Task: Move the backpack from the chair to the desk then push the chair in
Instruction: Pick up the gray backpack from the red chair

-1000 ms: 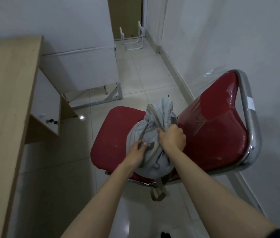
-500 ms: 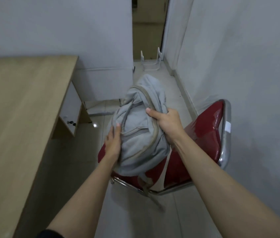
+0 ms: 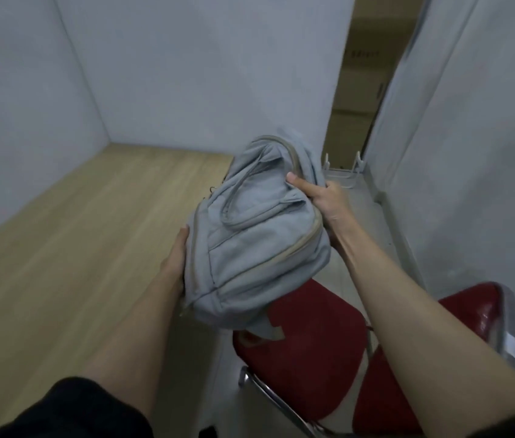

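Note:
A light grey backpack [image 3: 250, 235] with tan zips hangs in the air between my hands, above the gap between desk and chair. My left hand [image 3: 175, 257] presses against its left side, fingers hidden behind the fabric. My right hand [image 3: 322, 200] grips its upper right part, thumb on top. The wooden desk [image 3: 76, 248] stretches along the left, its right edge just under the backpack. The red chair [image 3: 310, 352] with a chrome frame stands at the lower right, its seat bare and its backrest at the far right.
White walls close in behind the desk and on the right. A narrow tiled floor strip [image 3: 376, 222] runs past the chair toward a doorway. A white wire rack [image 3: 341, 172] stands on the floor at the far end.
Both hands lifted the backpack off the chair seat and carried it up and left toward the desk. The view swung left, so the desk fills more of the frame.

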### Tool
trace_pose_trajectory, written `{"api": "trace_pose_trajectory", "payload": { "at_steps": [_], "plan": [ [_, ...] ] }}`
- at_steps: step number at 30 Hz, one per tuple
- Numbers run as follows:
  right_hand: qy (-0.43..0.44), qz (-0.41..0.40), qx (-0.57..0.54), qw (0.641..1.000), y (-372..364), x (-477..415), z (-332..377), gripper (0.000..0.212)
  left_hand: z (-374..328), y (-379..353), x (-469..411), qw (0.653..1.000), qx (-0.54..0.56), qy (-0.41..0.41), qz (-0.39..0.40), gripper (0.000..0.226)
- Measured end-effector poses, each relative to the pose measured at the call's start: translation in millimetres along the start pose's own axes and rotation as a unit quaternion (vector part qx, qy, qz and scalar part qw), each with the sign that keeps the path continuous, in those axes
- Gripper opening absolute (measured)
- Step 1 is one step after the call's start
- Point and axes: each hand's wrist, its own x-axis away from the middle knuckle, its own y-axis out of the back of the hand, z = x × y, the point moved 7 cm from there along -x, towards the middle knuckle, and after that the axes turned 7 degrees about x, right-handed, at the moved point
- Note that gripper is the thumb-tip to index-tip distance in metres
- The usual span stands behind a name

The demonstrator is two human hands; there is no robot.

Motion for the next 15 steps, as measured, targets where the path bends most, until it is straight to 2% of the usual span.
{"api": "trace_pose_trajectory", "payload": {
  "at_steps": [3,5,6,9,12,15],
  "plan": [
    [0.0,-0.003,0.042,0.999,-18,-42,-10,0.027,-40,28,-24,0.995,0.008,-0.029,-0.1,0.084],
    [-0.007,-0.006,0.069,0.998,-37,-74,-21,0.036,-84,50,-34,0.976,-0.05,-0.09,-0.193,0.087],
    [-0.009,-0.007,0.087,0.996,-48,-88,-24,0.04,-102,56,-39,0.967,-0.076,-0.117,-0.214,0.084],
    [0.011,-0.002,0.117,0.993,-92,-136,-21,0.041,-165,73,-66,0.941,-0.126,-0.201,-0.242,0.073],
    [0.042,0.017,0.129,0.991,-143,-181,-12,0.035,-220,100,-101,0.918,-0.155,-0.236,-0.278,0.074],
    [0.071,0.026,0.136,0.988,-185,-219,-12,0.039,-253,118,-134,0.904,-0.172,-0.249,-0.302,0.075]
  ]
}}
